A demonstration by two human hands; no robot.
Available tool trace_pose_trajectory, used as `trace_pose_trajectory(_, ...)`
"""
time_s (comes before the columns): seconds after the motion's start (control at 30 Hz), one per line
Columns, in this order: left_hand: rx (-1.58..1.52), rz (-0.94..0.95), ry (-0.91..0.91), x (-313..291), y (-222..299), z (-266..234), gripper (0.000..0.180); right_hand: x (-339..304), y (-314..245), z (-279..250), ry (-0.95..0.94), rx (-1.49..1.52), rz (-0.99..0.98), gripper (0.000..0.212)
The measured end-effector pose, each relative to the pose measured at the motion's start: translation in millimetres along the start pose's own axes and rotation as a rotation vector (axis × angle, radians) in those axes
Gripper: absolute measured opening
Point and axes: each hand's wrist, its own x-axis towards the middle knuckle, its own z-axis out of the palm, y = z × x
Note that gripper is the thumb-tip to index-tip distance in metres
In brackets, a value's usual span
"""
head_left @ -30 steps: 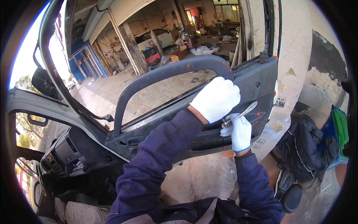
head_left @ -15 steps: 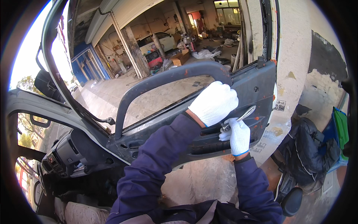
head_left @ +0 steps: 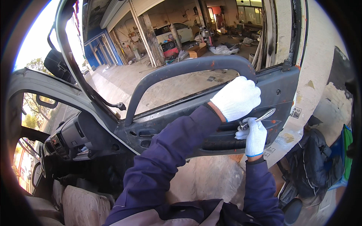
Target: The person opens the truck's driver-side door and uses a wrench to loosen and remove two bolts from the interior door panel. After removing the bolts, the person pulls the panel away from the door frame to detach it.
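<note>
An open grey vehicle door [head_left: 177,124] stands in front of me, its inner panel facing me and its curved window frame [head_left: 188,67] above. My left hand [head_left: 236,97], in a white glove, rests closed against the panel near the top right. My right hand [head_left: 255,136], also gloved white, grips a shiny metal wrench [head_left: 260,117] whose far end sits against the panel just under the left hand. Both forearms wear dark blue sleeves.
The dashboard [head_left: 68,139] and worn seats [head_left: 75,203] lie at lower left. A concrete pillar [head_left: 313,75] stands right of the door, with a dark bag [head_left: 316,165] on the ground. Beyond the door lies a cluttered workshop yard with a white car [head_left: 173,32].
Both hands and the wrench stay at the same spot on the door panel; the wrench handle has tilted slightly. The view has shifted a little.
</note>
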Motion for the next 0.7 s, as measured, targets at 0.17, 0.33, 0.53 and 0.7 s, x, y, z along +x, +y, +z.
trace_pose_trajectory(0.17, -0.012, 0.041, 0.028, -1.3, -3.0, -0.5, 0.01, 1.3, 0.7, -1.1, 0.019, -0.037, -0.001, 0.032)
trace_pose_trajectory(0.33, -0.001, 0.059, 0.084, -0.8, -3.4, 3.2, 0.01, 0.8, 2.5, 0.6, 0.041, -0.052, -0.013, 0.032)
trace_pose_trajectory(0.53, 0.011, 0.046, 0.122, 0.1, -4.4, 9.3, 0.008, 2.2, 3.1, 0.2, 0.044, -0.056, -0.016, 0.031)
trace_pose_trajectory(0.7, -0.013, 0.041, 0.116, -4.5, -5.1, 7.5, 0.008, 3.1, 4.4, 0.3, 0.057, -0.078, -0.023, 0.031)
